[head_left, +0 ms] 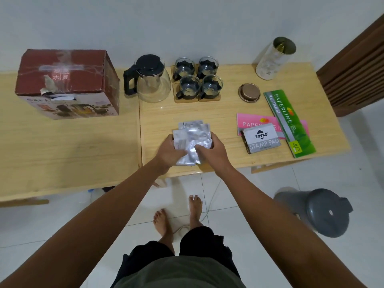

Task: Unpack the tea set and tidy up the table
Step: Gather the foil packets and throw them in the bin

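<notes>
A stack of silver foil packets (191, 136) lies near the front of the right wooden table (228, 113). My left hand (169, 151) grips the stack's left side and my right hand (212, 151) grips its right side. Behind it stand a glass teapot (150, 80) with a black lid and handle, and several glass cups (198, 79) with black holders on wooden coasters. The red and white tea set box (66, 84) sits on the left table.
A clear tall canister (274, 58) stands at the back right, its round lid (249, 92) lying nearby. A grey stamp pad box (262, 139), a pink book (252, 121) and a green receipt book (288, 121) lie right. A grey bin (315, 210) stands on the floor.
</notes>
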